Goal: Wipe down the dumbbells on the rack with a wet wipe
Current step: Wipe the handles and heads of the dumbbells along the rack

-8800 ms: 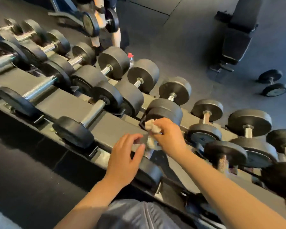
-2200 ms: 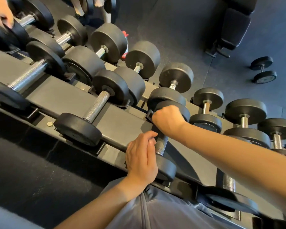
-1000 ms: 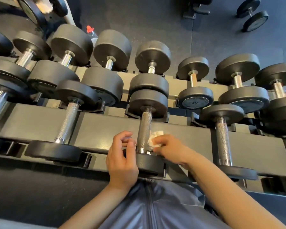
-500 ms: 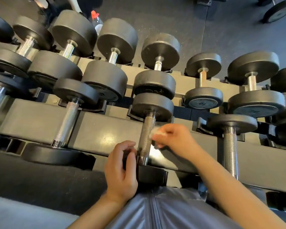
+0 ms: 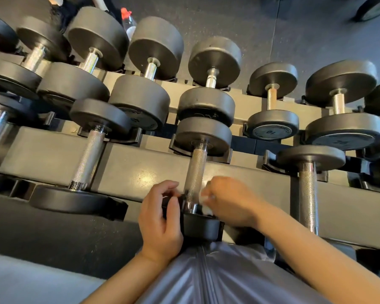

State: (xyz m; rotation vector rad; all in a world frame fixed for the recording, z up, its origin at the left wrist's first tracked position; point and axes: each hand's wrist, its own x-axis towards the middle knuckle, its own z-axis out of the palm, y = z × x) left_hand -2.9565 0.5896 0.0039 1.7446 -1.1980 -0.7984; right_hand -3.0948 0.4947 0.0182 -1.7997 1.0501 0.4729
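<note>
A black dumbbell with a knurled steel handle (image 5: 196,167) lies across the lower tier of the grey rack (image 5: 140,163), straight in front of me. My right hand (image 5: 230,202) grips a crumpled white wet wipe (image 5: 206,208) against the near end of that handle, just above the near weight head (image 5: 200,224). Most of the wipe is hidden under my fingers. My left hand (image 5: 160,218) grips the left edge of the near weight head, thumb and fingers curled round it.
Several more black dumbbells fill both tiers, among them one to the left (image 5: 88,159) and one to the right (image 5: 307,194). A clear bottle with a red cap (image 5: 128,23) stands on the dark floor behind the rack. My grey garment (image 5: 206,275) hangs below.
My right hand slid the wipe down the handle from its middle to its near end. My left hand stayed at the near weight head. The view moved in closer.
</note>
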